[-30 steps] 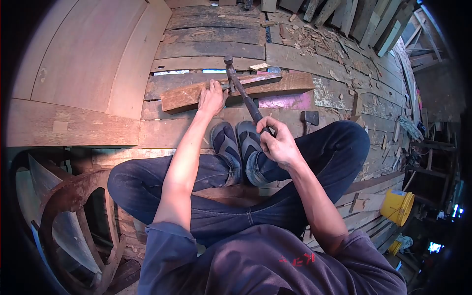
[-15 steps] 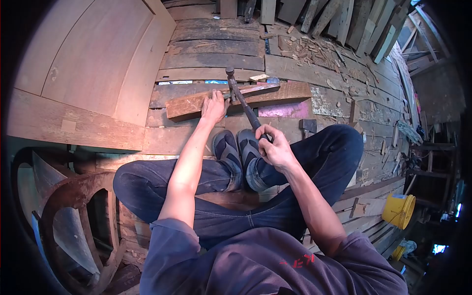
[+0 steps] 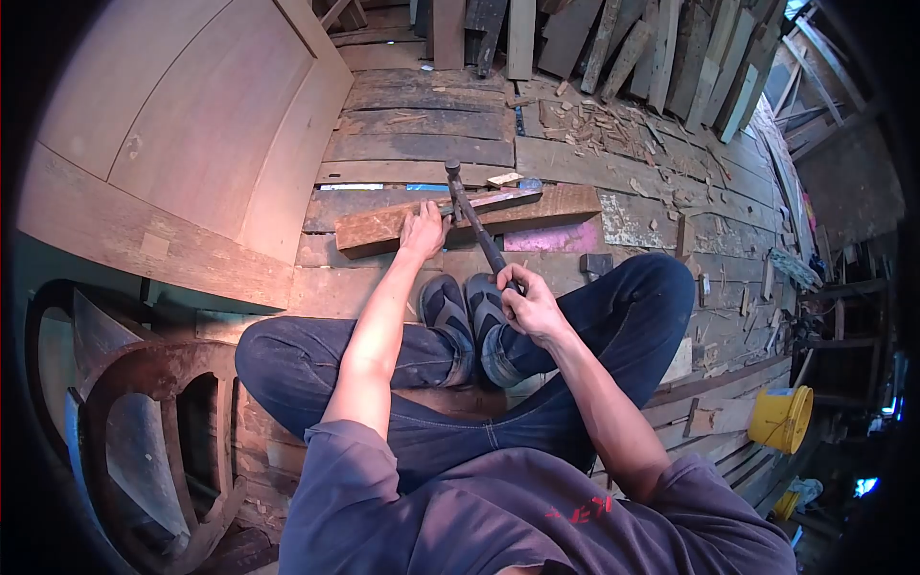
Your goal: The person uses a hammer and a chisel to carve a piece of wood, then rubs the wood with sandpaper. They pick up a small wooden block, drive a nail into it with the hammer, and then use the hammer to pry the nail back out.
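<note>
Here, your right hand [image 3: 529, 305] is clenched around the lower end of the hammer [image 3: 471, 217], whose long axis runs diagonally from that hand, just above your shoes [image 3: 465, 311], up and to the left — its head points away from you and sits over the far edge of the wooden block [image 3: 470, 217]. The block lies on the plank floor [image 3: 422, 125] just beyond your feet, its length running left to right and tilted slightly, the right end a little farther from you. Your left hand [image 3: 423, 231] is pressed on the block near its middle, fingers curled around something small beside the hammer's shaft; what it pinches is too small to make out. A thinner strip of wood [image 3: 498, 198] lies along the top of the block toward its right end. A large curved wooden panel [image 3: 192, 125] stands to your left, and a yellow bucket [image 3: 781, 418] sits well off to your right. Compared with a second ago, both hands keep the same grips and the hammer holds nearly the same slant — mostly your view has tipped upward, so block, hands and legs sit lower in frame and more of the stacked boards [image 3: 613, 38] at the far end shows.
</note>
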The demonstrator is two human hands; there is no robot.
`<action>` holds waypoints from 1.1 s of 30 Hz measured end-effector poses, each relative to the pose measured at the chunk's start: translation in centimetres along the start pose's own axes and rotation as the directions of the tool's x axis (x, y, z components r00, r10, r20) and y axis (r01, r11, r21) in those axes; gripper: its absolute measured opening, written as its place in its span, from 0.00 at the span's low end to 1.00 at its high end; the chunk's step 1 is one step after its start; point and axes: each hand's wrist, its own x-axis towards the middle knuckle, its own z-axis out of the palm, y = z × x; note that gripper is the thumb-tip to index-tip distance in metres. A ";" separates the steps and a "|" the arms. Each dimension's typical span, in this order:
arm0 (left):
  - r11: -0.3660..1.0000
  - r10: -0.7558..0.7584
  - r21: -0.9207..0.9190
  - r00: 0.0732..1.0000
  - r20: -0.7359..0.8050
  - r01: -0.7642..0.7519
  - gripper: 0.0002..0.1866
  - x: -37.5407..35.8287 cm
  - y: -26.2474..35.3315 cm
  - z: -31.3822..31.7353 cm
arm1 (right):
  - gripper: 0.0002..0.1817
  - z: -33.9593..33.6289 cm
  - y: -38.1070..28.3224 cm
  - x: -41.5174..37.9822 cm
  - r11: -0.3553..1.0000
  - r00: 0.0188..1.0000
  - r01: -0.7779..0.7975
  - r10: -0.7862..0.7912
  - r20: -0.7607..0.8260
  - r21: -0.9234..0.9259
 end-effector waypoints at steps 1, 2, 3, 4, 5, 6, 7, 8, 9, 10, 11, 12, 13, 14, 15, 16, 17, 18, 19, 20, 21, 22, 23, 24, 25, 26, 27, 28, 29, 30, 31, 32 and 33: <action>1.000 0.002 0.010 1.000 -0.002 -0.002 0.28 -0.1 -0.1 0.2 | 0.05 -0.1 0.5 0.1 1.000 1.000 0.006 -0.006 0.008 -0.008; 1.000 0.005 0.019 1.000 -0.006 -0.004 0.28 -0.1 -0.1 0.5 | 0.05 -0.2 0.8 0.2 1.000 1.000 0.014 -0.014 0.016 -0.017; 1.000 0.003 0.022 1.000 -0.009 -0.003 0.28 -0.1 0.0 0.5 | 0.05 -0.3 1.0 0.2 1.000 1.000 0.023 -0.022 0.011 -0.019; 1.000 0.001 0.026 1.000 -0.012 0.000 0.28 -0.1 0.1 0.5 | 0.05 -0.3 1.2 0.3 0.999 1.000 0.030 -0.030 0.007 -0.021; 0.999 0.000 0.033 1.000 -0.017 0.001 0.28 0.0 0.0 0.3 | 0.05 -0.2 1.4 0.4 0.999 0.999 0.042 -0.042 0.004 -0.021; 1.000 -0.012 0.022 1.000 0.008 0.012 0.28 0.0 0.1 0.0 | 0.04 -0.2 1.6 0.5 0.998 0.998 0.055 -0.055 0.007 -0.017; 1.000 -0.021 0.012 0.999 0.028 0.021 0.29 0.3 0.2 -0.4 | 0.04 -0.2 1.7 0.6 0.997 0.997 0.073 -0.073 0.009 -0.015; 1.000 -0.031 0.001 0.998 0.054 0.031 0.29 0.2 0.4 -0.6 | 0.04 -0.3 2.0 0.6 0.996 0.996 0.085 -0.085 0.010 -0.010; 1.000 -0.030 -0.002 0.998 0.054 0.031 0.29 0.1 0.4 -0.5 | 0.04 -0.3 2.4 0.5 0.997 0.997 0.077 -0.077 0.007 -0.005; 1.000 -0.028 -0.002 0.998 0.047 0.028 0.29 0.4 0.4 -0.5 | 0.04 -0.4 2.5 0.7 0.997 0.997 0.077 -0.077 0.006 0.001; 1.000 -0.025 0.000 0.999 0.041 0.025 0.29 0.5 0.3 -0.7 | 0.04 -0.4 2.7 0.8 0.997 0.997 0.078 -0.078 0.005 0.007; 0.999 -0.035 -0.007 0.997 0.063 0.036 0.29 0.7 0.2 -0.8 | 0.04 -0.6 3.2 1.0 0.996 0.996 0.084 -0.084 0.005 0.014; 0.999 -0.044 -0.013 0.996 0.079 0.045 0.29 0.9 0.2 -1.0 | 0.05 -0.6 3.7 1.3 0.995 0.996 0.094 -0.094 0.007 0.019; 0.998 -0.052 -0.020 0.994 0.095 0.054 0.28 1.1 0.2 -1.3 | 0.05 -0.7 4.0 1.5 0.994 0.994 0.105 -0.105 0.007 0.023; 0.998 -0.049 -0.024 0.994 0.095 0.051 0.28 1.1 0.3 -1.3 | 0.05 -0.7 3.6 1.5 0.993 0.994 0.111 -0.112 0.014 0.039; 0.998 -0.050 -0.029 0.994 0.095 0.053 0.28 0.8 0.5 -1.3 | 0.05 -0.9 3.1 1.4 0.995 0.996 0.086 -0.088 0.019 0.058; 0.998 -0.056 -0.032 0.994 0.098 0.059 0.27 0.6 0.4 -1.3 | 0.05 -1.0 2.8 1.3 0.995 0.998 0.058 -0.061 0.028 0.079; 0.998 -0.054 -0.036 0.994 0.098 0.057 0.27 0.3 0.4 -1.4 | 0.05 -0.8 2.6 1.0 0.994 0.999 0.023 -0.027 0.037 0.104; 0.998 -0.051 -0.044 0.994 0.096 0.055 0.27 0.1 0.5 -1.4 | 0.06 -0.7 2.4 0.9 0.995 1.000 0.012 -0.015 0.027 0.095; 0.997 -0.046 -0.054 0.995 0.093 0.051 0.26 0.2 0.6 -1.4 | 0.06 -0.6 2.1 0.9 0.996 0.999 0.009 -0.012 0.034 0.088; 0.997 -0.054 -0.053 0.994 0.091 0.059 0.26 0.2 0.7 -1.5 | 0.06 -0.6 2.0 0.8 0.997 0.999 0.002 -0.005 0.037 0.082; 0.997 -0.048 -0.055 0.995 0.085 0.052 0.26 0.1 0.7 -1.4 | 0.06 -0.6 2.1 0.6 0.997 0.999 -0.010 0.007 0.036 0.078; 0.998 -0.040 -0.055 0.996 0.080 0.045 0.26 0.1 0.7 -1.4 | 0.06 -0.8 2.2 0.5 0.997 0.999 -0.012 0.009 0.038 0.075; 0.998 -0.033 -0.053 0.997 0.072 0.036 0.26 0.3 0.5 -1.2 | 0.06 -0.8 2.3 0.6 0.997 0.999 -0.012 0.009 0.041 0.072; 0.999 -0.032 -0.040 0.998 0.055 0.035 0.25 0.3 0.4 -1.0 | 0.06 -0.8 2.2 0.7 0.998 0.999 -0.008 0.004 0.045 0.068; 0.999 -0.022 -0.039 0.999 0.050 0.024 0.26 0.4 0.4 -0.8 | 0.07 -0.9 2.0 0.8 0.996 0.999 -0.017 0.014 0.042 0.090; 0.999 -0.015 -0.038 0.999 0.044 0.017 0.26 0.4 0.3 -0.8 | 0.08 -0.8 1.4 0.7 0.994 0.999 -0.028 0.024 0.043 0.108; 0.999 -0.013 -0.037 0.999 0.040 0.015 0.27 0.2 0.3 -0.8 | 0.08 -0.8 1.1 0.6 0.991 0.998 -0.043 0.037 0.047 0.126; 0.999 -0.024 -0.043 0.998 0.065 0.027 0.27 0.1 0.2 -0.8 | 0.08 -0.8 1.2 0.6 0.993 0.998 -0.044 0.039 0.049 0.110; 0.998 -0.031 -0.048 0.995 0.093 0.036 0.28 0.4 0.2 -1.0 | 0.08 -0.8 1.3 0.6 0.994 0.998 -0.043 0.039 0.049 0.098; 0.998 -0.035 -0.056 0.992 0.124 0.043 0.28 0.3 0.3 -1.0 | 0.08 -0.8 1.5 0.5 0.995 0.998 -0.046 0.042 0.044 0.087; 0.998 -0.034 -0.046 0.995 0.098 0.038 0.29 0.3 0.4 -1.1 | 0.08 -0.9 1.8 0.4 0.997 0.999 -0.035 0.032 0.043 0.070; 0.999 -0.030 -0.038 0.997 0.070 0.033 0.29 0.3 0.4 -1.0 | 0.07 -1.0 2.1 0.6 0.998 0.999 -0.022 0.020 0.041 0.052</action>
